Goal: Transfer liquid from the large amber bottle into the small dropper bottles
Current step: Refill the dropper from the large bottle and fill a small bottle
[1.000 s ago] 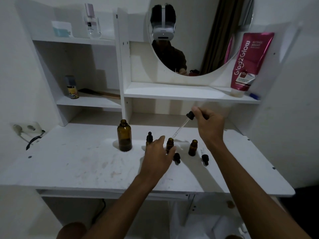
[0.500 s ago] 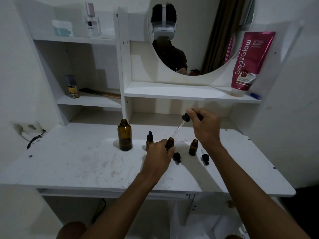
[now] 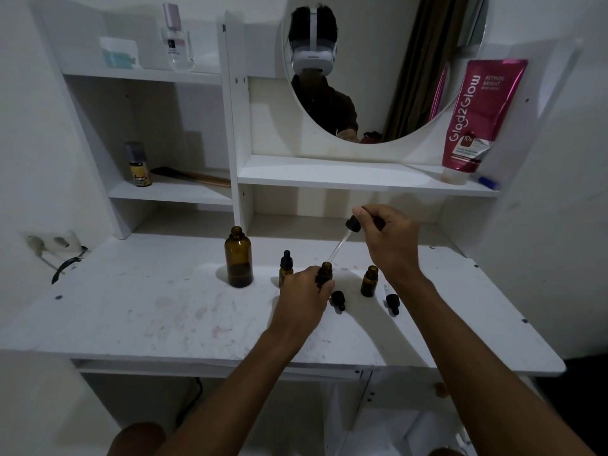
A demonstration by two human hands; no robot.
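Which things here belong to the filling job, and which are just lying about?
Job: large amber bottle, dropper in right hand, small bottle in left hand, capped small bottle, open small bottle, loose caps.
Lying about: pink tube, spray can, clear bottle.

Amber bottles (image 3: 238, 257), magenta tube (image 3: 478, 116)

**"Glad2Glow" tube carries the only legible print on the vanity**

The pink tube (image 3: 480, 116), standing cap-down on the shelf (image 3: 345, 177) right of the mirror (image 3: 378, 44), reads "Glad2Glow" in large white letters up its side, "RETINOL BRIGHT" near its top and "10x" lower down. Its finer print, and the labels on the small can (image 3: 139, 167) and the clear bottle (image 3: 177, 44), are too small to read.
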